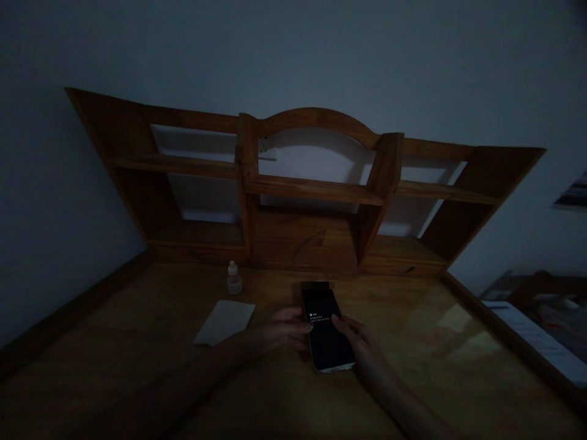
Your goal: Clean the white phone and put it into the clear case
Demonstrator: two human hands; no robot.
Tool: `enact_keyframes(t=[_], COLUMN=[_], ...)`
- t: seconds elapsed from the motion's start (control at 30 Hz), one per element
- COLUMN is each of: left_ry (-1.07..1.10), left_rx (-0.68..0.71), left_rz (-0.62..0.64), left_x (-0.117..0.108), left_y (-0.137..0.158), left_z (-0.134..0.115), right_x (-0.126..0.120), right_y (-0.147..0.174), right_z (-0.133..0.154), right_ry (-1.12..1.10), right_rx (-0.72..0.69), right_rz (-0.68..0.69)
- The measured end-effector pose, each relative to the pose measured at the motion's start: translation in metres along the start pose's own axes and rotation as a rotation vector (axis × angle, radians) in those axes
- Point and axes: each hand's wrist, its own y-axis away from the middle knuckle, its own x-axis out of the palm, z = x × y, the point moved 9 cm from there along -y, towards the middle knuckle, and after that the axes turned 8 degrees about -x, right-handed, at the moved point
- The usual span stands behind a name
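Between both hands is a smartphone with a mostly black screen and a few small lines of light text. My left hand grips its left edge, thumb over the screen's side and fingers partly hidden beneath. On the opposite edge, my right hand is closed round the phone with the thumb on the screen. A pale folded cloth or paper lies flat on the desk, left of the phone. Behind it stands a small white bottle with a narrow cap.
A wooden shelf unit with several compartments rises at the back of the wooden desk. A wall socket shows through its middle opening. At the far right, beyond the desk's raised edge, lie white papers. The room is dim.
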Motion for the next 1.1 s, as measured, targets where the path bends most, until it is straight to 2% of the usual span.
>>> enact_keyframes(t=[0.17,0.3,0.53,0.77,0.93,1.1], left_ry=[-0.032,-0.059,-0.068,-0.092,-0.154,-0.214], left_rx=[0.006,0.024,0.014,0.035,0.016,0.011], left_rz=[-0.010,-0.008,-0.042,0.013,0.114,0.121], left_x=[-0.004,-0.005,-0.007,0.001,0.006,0.001], left_y=[-0.003,-0.004,-0.006,-0.004,-0.005,-0.007], left_z=[0.002,0.003,0.003,0.003,0.009,0.012], right_x=[0.005,0.005,0.011,0.012,0.008,0.011], right_y=[0.004,0.004,0.003,0.006,0.006,0.006], right_z=[-0.005,-0.008,-0.012,-0.006,-0.002,0.002], right_ry=[0.049,0.067,0.002,-0.007,0.037,0.064], right_rx=[0.057,0.063,0.078,0.045,0.000,-0.021], right_rz=[0.059,0.053,0.088,0.078,0.039,0.041])
